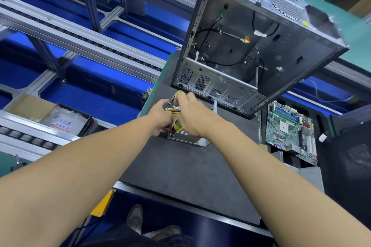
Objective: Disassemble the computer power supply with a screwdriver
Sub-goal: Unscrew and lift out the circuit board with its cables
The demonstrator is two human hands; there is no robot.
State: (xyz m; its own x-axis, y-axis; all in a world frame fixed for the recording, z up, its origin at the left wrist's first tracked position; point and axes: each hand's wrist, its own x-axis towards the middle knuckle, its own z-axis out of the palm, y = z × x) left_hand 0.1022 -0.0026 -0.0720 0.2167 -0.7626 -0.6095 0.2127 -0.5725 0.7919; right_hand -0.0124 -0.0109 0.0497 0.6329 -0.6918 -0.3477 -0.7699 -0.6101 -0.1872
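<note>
Out at 9 o'clock from the hands, a cardboard box (30,106) sits among the conveyor rails, with a crumpled plastic bag (64,118) lying in it. The left grip (160,117) reaches in over the desk (180,170), a dark mat. Its fingers are curled, and thumb and forefinger are closed on the wire bundle (173,108) of yellow and blue leads. Between the two hands shows the yellow-green handle of a screwdriver (177,125); which hand has hold of it I cannot tell. The power supply (188,140), a small metal box, rests on the mat right under both hands, mostly covered by them. The right grip (190,115) is closed too, its fingertips pinching the yellow leads at the bundle's 12 o'clock end. At 1 o'clock from the power supply lies the computer case (251,50), open and facing the camera, with loose black cables inside. At 3 o'clock, well apart from the hands, a green motherboard (289,128) lies flat just beside the case's near corner.
</note>
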